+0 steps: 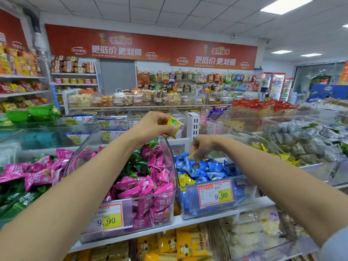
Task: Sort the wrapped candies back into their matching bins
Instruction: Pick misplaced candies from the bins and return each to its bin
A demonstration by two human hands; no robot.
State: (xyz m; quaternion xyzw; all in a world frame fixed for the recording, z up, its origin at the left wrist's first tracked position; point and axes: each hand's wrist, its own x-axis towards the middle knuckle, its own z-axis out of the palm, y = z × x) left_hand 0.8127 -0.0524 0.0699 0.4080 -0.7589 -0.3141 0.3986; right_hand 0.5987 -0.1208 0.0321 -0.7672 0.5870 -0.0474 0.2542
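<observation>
Pinching a yellow candy (pixel 174 125) between curled fingers, the left hand (pixel 154 126) hovers above the pink bin (pixel 165 215); the right hand (pixel 200 146) dips into the blue bin (pixel 244 193), fingertips closed on what looks like a second yellow wrapper (pixel 192 155); sorting seems partway, since another yellow stray (pixel 183 180) lies among the blue sweets and green candies (pixel 137 162) sit mixed with the pink; both bins stand on a white shelf (pixel 203 215) in a snack shop beneath a red banner (pixel 150 48)

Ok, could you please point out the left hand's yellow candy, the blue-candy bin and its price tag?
yellow candy (pixel 174 125): head view, wrapper middle.
blue-candy bin (pixel 243 196): head view, clear front wall.
price tag (pixel 216 194): head view, tag face.
</observation>
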